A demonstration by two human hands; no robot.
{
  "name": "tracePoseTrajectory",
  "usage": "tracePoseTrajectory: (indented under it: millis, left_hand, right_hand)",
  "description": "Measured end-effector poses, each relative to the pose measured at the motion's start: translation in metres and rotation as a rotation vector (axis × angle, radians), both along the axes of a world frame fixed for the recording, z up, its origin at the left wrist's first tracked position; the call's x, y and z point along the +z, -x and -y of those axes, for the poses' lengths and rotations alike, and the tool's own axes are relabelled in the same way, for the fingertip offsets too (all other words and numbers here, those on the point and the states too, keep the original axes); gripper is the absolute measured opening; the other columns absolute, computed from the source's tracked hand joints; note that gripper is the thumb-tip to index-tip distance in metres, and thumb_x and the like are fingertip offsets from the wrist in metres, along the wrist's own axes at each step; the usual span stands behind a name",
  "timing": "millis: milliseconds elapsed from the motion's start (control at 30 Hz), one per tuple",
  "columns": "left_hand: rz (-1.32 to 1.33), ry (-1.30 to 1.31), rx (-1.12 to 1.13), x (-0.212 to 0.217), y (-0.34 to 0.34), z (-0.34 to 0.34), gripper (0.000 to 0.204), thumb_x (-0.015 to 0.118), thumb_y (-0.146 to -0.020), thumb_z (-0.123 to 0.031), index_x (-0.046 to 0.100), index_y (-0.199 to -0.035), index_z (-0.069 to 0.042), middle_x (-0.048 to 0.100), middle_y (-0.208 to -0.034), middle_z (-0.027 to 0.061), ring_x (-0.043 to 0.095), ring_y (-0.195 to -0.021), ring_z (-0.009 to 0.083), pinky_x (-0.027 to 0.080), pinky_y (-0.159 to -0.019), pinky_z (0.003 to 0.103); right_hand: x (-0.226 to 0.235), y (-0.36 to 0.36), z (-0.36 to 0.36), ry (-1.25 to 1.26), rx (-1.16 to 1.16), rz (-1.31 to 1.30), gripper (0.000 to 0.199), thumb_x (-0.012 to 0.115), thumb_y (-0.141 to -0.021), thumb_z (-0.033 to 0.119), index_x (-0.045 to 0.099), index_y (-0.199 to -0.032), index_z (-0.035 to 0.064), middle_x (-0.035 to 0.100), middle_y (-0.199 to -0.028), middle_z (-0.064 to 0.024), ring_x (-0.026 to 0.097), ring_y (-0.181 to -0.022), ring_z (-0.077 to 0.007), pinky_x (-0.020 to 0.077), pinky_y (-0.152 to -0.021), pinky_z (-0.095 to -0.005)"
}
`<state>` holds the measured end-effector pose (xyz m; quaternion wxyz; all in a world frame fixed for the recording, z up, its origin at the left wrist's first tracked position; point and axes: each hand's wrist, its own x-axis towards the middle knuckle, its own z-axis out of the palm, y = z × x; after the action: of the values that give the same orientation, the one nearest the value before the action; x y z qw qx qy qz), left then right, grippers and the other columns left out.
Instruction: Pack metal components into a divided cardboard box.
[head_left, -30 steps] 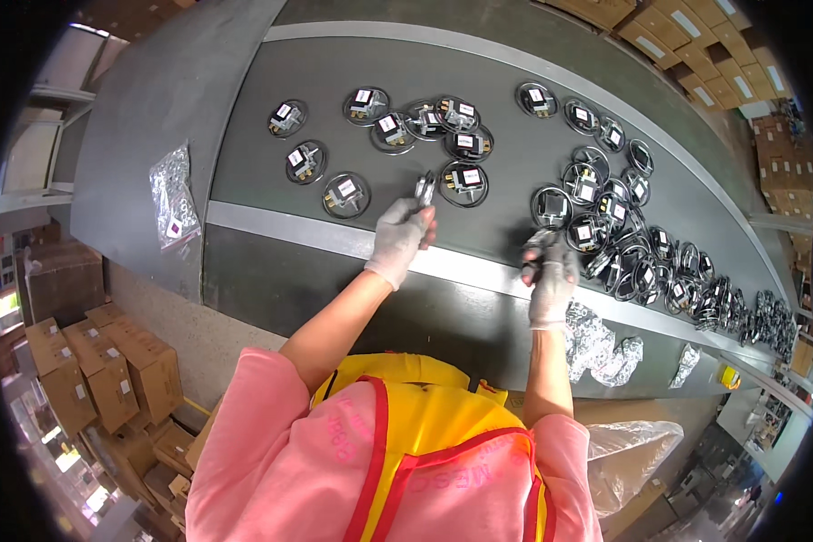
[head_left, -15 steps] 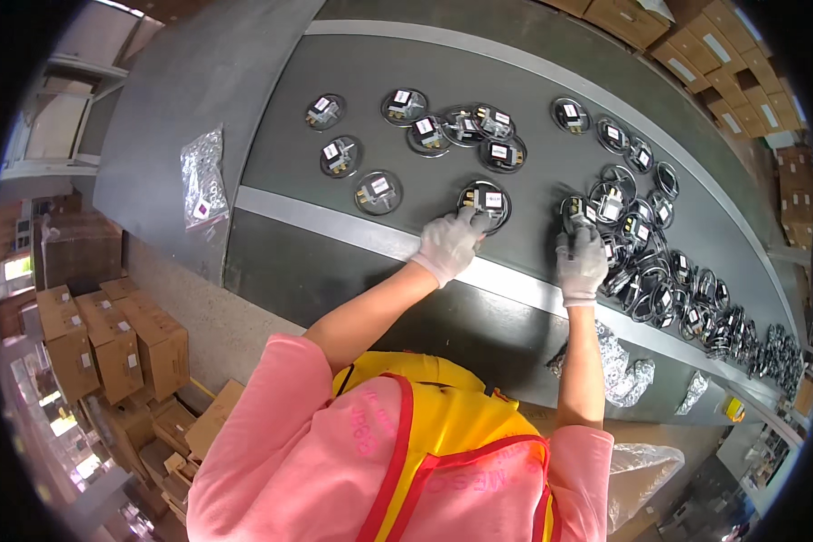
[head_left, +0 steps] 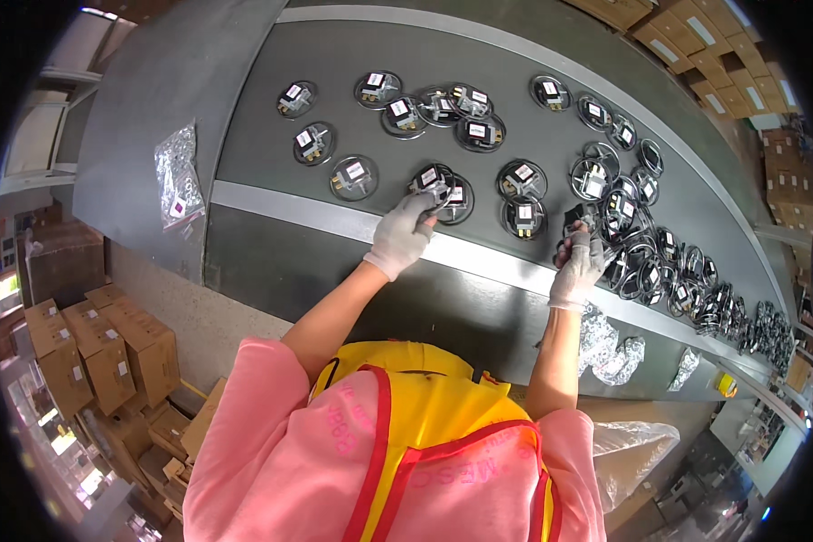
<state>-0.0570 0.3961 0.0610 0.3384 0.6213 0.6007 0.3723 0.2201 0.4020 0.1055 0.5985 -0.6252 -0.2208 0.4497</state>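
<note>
My left hand [head_left: 403,235], in a thin whitish glove, pinches the near edge of a coiled black cable with a labelled connector block [head_left: 434,179]. That coil overlaps a second coiled cable [head_left: 459,200] lying on the grey belt. To the right, my gloved right hand [head_left: 578,269] has its fingers curled round another cable unit [head_left: 575,217] beside the pile; its coil is partly hidden. Between my hands lie two more coils, a far one [head_left: 522,178] and a near one [head_left: 524,218], touching each other.
Several labelled cable coils [head_left: 354,177] are spread over the belt's left part. A dense pile of coils [head_left: 646,262] runs to the far right. A bag of small parts [head_left: 179,176] lies on the left surface. Crumpled silvery packing [head_left: 610,352] sits by the near rail. Cartons [head_left: 108,352] stand lower left.
Two coils now lie between my hands where bare belt was. My left hand has shifted left with a coil over another one. My right hand has drawn back slightly, its fingers more curled.
</note>
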Motion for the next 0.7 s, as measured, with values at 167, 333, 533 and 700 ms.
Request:
tracePoseTrajectory:
  millis: [167, 333, 533, 700]
  left_hand:
    - [-0.509, -0.161, -0.246, 0.010, -0.001, 0.001, 0.027, 0.066, -0.077, -0.013, 0.062, -0.104, -0.013, 0.061, -0.105, 0.0115, 0.064, -0.081, 0.0335, 0.053, -0.070, 0.043]
    - [-0.663, 0.017, -0.140, 0.021, -0.030, -0.015, 0.020, 0.066, -0.077, -0.016, 0.064, -0.097, -0.014, 0.060, -0.108, 0.0109, 0.065, -0.077, 0.0354, 0.053, -0.068, 0.046]
    - [-0.208, -0.063, 0.059, -0.005, -0.029, -0.031, 0.017, 0.065, -0.079, -0.010, 0.065, -0.096, -0.009, 0.063, -0.104, 0.0142, 0.065, -0.074, 0.0318, 0.052, -0.066, 0.043]
    - [0.558, 0.615, 0.139, 0.033, -0.029, -0.029, 0.019, 0.054, -0.094, -0.007, 0.059, -0.112, -0.002, 0.066, -0.103, 0.0073, 0.065, -0.073, 0.0129, 0.050, -0.061, 0.023]
  right_hand:
    - [-0.018, -0.011, 0.003, -0.193, 0.258, 0.817, 0.016, 0.062, -0.090, 0.016, 0.066, -0.101, 0.0063, 0.061, -0.079, -0.0048, 0.052, -0.060, -0.0136, 0.0422, -0.057, -0.0258]
    - [-0.036, -0.003, 0.009, -0.263, 0.598, 1.404, 0.029, 0.067, -0.080, 0.019, 0.055, -0.103, 0.0080, 0.061, -0.098, -0.0134, 0.060, -0.083, -0.0380, 0.0495, -0.070, -0.0464]
    - [0.012, 0.005, 0.022, 0.059, 0.758, 1.341, 0.032, 0.068, -0.080, 0.026, 0.055, -0.103, 0.0084, 0.064, -0.082, -0.0169, 0.063, -0.074, -0.0366, 0.0498, -0.065, -0.0464]
    - [0.014, -0.014, 0.050, 0.094, 1.041, 1.381, 0.030, 0.068, -0.079, 0.023, 0.056, -0.101, 0.0071, 0.063, -0.075, -0.0168, 0.062, -0.066, -0.0374, 0.0501, -0.061, -0.0439]
